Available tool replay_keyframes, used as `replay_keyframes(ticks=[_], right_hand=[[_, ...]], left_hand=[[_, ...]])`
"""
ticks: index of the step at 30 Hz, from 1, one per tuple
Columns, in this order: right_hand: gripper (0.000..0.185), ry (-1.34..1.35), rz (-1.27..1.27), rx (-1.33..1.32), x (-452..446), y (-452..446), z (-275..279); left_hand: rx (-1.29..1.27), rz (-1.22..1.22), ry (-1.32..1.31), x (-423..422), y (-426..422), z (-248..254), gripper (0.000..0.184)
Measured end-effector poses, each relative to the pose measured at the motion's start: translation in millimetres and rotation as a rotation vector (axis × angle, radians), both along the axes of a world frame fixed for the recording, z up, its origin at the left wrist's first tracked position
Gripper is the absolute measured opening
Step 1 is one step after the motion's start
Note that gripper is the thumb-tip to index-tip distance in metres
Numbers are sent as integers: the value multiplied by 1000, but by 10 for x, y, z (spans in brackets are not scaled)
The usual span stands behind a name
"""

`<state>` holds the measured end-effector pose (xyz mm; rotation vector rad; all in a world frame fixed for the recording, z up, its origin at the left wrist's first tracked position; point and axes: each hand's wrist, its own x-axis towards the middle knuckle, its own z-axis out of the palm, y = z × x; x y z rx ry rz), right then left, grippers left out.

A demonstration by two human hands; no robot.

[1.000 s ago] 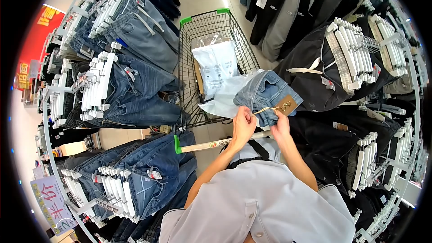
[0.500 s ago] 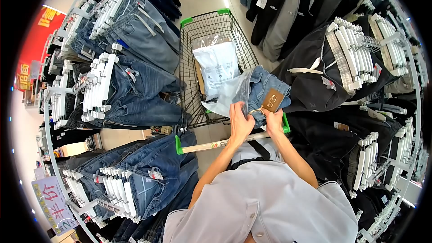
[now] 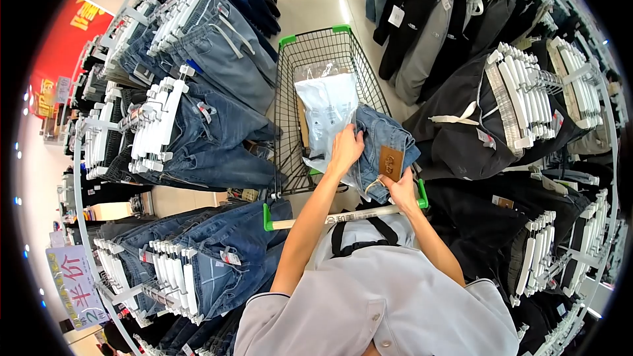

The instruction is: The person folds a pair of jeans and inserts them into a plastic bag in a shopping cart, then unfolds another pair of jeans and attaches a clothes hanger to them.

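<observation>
Folded blue jeans [image 3: 381, 133] with a brown tag [image 3: 391, 163] are held above the near end of the cart, partly covered on their left side by clear plastic. My right hand [image 3: 401, 188] grips the lower right corner of the jeans, just below the tag. My left hand [image 3: 347, 146] is closed at the left edge of the jeans, on the clear plastic bag [image 3: 318, 163]. A white packaged garment [image 3: 326, 102] lies in the wire shopping cart [image 3: 285, 92], beyond my left hand.
Racks of blue jeans [image 3: 217, 145] on white hangers line the left side. Black trousers [image 3: 455, 118] hang on the right. The cart's handle [image 3: 343, 216] crosses in front of my body. A half-price sign [image 3: 76, 283] stands at the lower left.
My left hand has moved up along the jeans' left edge. The jeans have shifted left and lower and their tag has turned more upright. The plastic now lies more to the left.
</observation>
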<state>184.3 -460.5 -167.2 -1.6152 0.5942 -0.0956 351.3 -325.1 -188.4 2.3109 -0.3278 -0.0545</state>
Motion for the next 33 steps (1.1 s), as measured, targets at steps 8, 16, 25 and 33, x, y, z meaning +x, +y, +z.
replay_keyframes(ticks=[8, 16, 25, 33], right_hand=[[58, -13, 76, -19, 4, -86, 128], [65, -97, 319, -126, 149, -56, 298], [73, -56, 460, -177, 334, 6, 217], [58, -519, 151, -39, 572, 413, -337]], left_hand=[[-279, -6, 399, 125, 92, 190, 27], [-189, 108, -84, 67, 17, 598, 17], [-176, 120, -8, -88, 100, 1097, 16], [-43, -359, -174, -608, -333, 1094, 29]])
